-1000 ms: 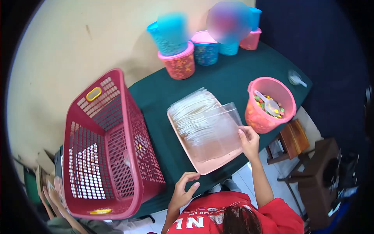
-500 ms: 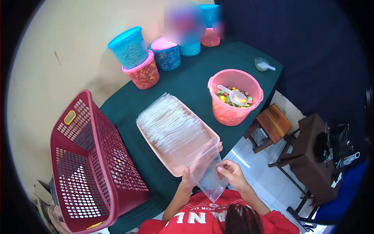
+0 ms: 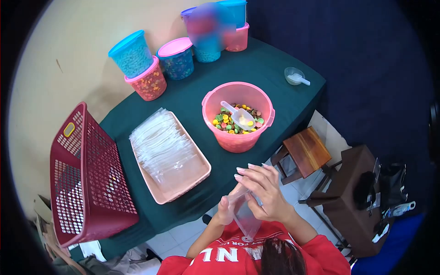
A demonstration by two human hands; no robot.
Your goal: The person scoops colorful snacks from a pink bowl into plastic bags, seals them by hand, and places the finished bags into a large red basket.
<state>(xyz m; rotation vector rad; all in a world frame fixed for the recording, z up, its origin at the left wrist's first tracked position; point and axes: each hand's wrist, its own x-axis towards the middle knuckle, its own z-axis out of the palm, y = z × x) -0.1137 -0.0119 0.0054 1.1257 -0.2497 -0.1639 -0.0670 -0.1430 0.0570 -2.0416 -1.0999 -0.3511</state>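
A clear plastic bag point(image 3: 247, 219) hangs between my hands, in front of my red shirt. My left hand point(image 3: 224, 211) grips the bag's left side near the top, thumb up and its other fingers mostly hidden. My right hand point(image 3: 263, 190) is at the top edge, the thumb pressed against the film and the long fingers reaching over it. Just beyond them stands a pink bucket point(image 3: 236, 144) of colourful round sweets, a clear scoop point(image 3: 240, 117) lying on top. To the left, a pale pink tray point(image 3: 183, 195) holds a stack of flat clear bags point(image 3: 162, 144).
A maroon perforated basket point(image 3: 110, 215) stands at the left. Lidded tubs, among them a blue-lidded tub point(image 3: 132, 57), line the wall side of the green-covered table point(image 3: 284, 107). A small bowl point(image 3: 293, 75) with a spoon sits at the far corner. A wooden stool point(image 3: 309, 151) is at the right.
My right hand has risen to the bag's top edge, and the bag has moved away from over the tray. The view has shifted, so the table things appear further left.
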